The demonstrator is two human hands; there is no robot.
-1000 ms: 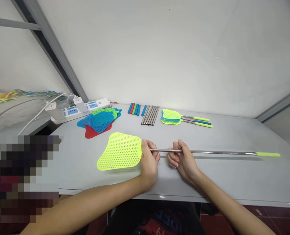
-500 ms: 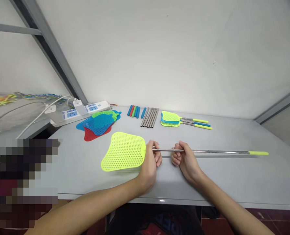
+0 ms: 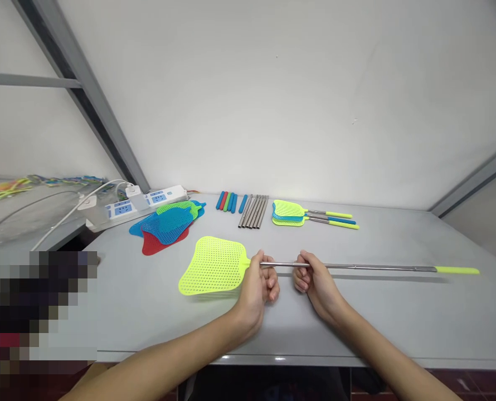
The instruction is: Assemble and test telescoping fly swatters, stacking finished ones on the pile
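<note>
The left hand [image 3: 253, 298] grips the swatter [image 3: 214, 267] at its neck [image 3: 246, 263]; the right hand [image 3: 320, 284] curls around its rod [image 3: 377, 268], between neck and handle [image 3: 457, 270]. Tubes [image 3: 253, 213] lie beyond the swatter.

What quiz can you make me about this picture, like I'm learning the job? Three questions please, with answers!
1. True or false: the left hand and right hand hold the same long swatter.

2. What colour is its handle?
A) red
B) yellow
C) blue

3. Fill in: in the pile of loose swatter heads, the one nearest the front edge of the desk is ____.

Key: 1. True; 2. B; 3. red.
</note>
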